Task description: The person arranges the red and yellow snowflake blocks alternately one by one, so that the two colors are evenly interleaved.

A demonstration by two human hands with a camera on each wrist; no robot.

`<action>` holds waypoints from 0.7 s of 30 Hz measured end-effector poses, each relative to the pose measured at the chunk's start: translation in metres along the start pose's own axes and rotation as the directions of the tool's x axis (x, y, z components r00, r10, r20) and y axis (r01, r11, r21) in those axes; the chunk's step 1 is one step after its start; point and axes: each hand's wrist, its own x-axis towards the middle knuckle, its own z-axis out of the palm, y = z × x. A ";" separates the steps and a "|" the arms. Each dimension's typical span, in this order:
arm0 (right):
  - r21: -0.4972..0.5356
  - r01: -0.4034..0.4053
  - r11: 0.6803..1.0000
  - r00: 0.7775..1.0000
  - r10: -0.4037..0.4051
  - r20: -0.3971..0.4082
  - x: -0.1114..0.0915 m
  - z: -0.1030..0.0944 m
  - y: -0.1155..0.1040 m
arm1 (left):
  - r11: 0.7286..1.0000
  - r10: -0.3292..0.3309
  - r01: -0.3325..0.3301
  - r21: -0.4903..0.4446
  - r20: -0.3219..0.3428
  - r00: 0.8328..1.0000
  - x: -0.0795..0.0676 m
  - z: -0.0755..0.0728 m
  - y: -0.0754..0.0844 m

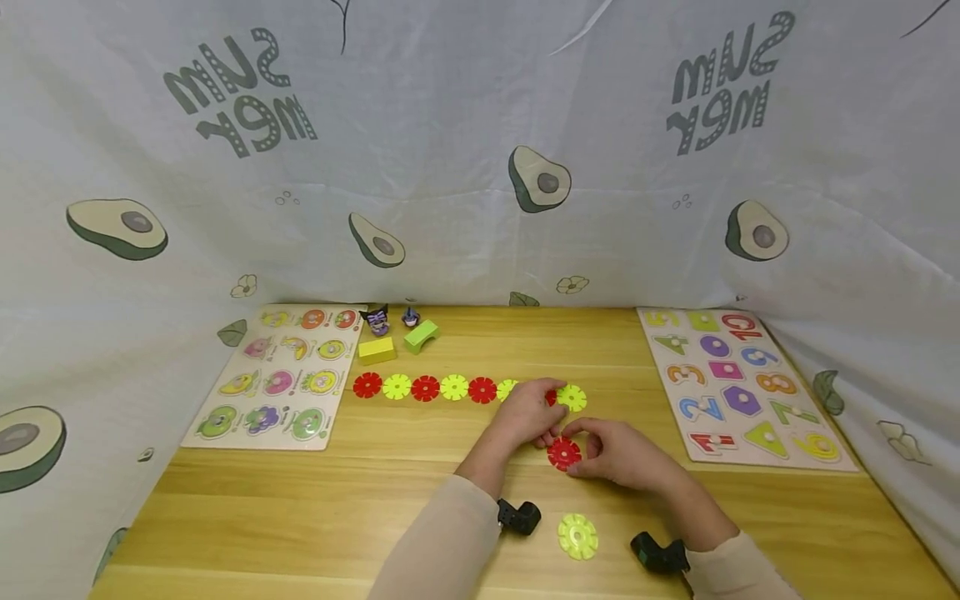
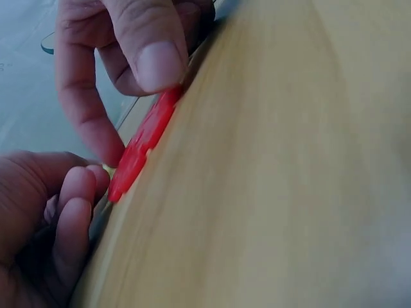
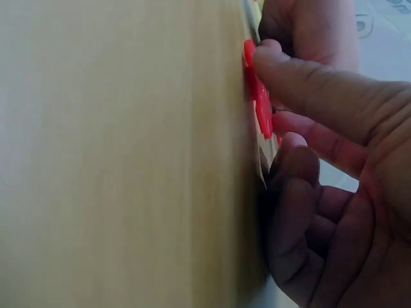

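Observation:
Between thumb and forefinger my right hand [image 1: 626,454] pinches a red slotted plastic disc [image 1: 564,453] by its edges, close over the wooden table. The disc appears tilted and edge-on in both wrist views. My left hand [image 1: 525,410] holds the yellow-green slotted disc [image 1: 572,397] at the right end of a row, forefinger and thumb at its edge. Its other fingers curl beneath, near the red disc. The row alternates red discs [image 1: 425,388] and yellow-green discs [image 1: 454,387]; the left hand partly covers its right part.
Another yellow-green disc [image 1: 577,536] lies between the forearms. A fruit puzzle board [image 1: 337,333] stands left, a number puzzle board [image 1: 678,400] right. Behind the row are a yellow block [image 1: 377,350], a green arch block [image 1: 422,336] and two small figures [image 1: 378,322]. A printed cloth [image 1: 450,167] hangs behind.

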 end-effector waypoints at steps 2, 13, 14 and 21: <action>0.000 -0.002 1.000 1.000 0.002 -0.015 0.000 0.002 0.001 | 1.000 -0.006 0.006 0.027 -0.001 1.000 0.002 0.002 0.002; 0.022 -0.084 0.996 0.996 0.085 -0.017 0.000 0.000 -0.002 | 0.998 -0.045 0.046 0.045 -0.020 0.999 0.004 0.005 0.002; 0.034 -0.098 0.995 0.995 0.099 -0.019 0.000 0.000 -0.002 | 0.998 -0.048 0.048 0.045 -0.019 0.999 0.004 0.005 0.003; 0.169 -0.136 0.976 0.990 0.138 -0.004 -0.003 -0.008 -0.002 | 0.997 -0.054 0.056 0.048 -0.028 0.998 0.003 0.005 0.004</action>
